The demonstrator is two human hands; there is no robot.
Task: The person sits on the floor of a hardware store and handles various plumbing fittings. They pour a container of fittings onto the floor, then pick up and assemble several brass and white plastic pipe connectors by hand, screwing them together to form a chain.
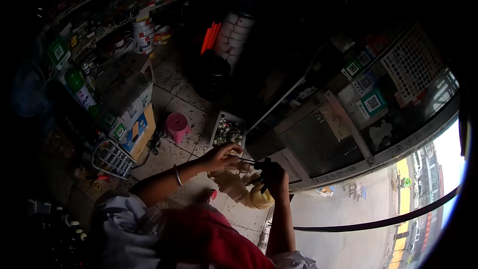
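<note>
My left hand (221,157) is closed, its fingertips pinching one end of a thin dark strip (246,159), perhaps a wire. Toward the right, that strip runs to a dark hand tool (262,165) that looks like pliers or cutters. My right hand (277,178) is wrapped round the tool, with dark handle ends showing below the fingers. Behind both hands is a pale yellowish bundle or roll (256,197), partly hidden by them. Shade hides the tool's jaws and its exact kind.
A tray (215,137) of small parts stands on the tiled floor beyond my hands, beside a pink stool (177,125). Left are a wire rack (110,158) and a box (144,130). A framed glass door (318,139) stands at right; a dark cable (373,224) crosses there.
</note>
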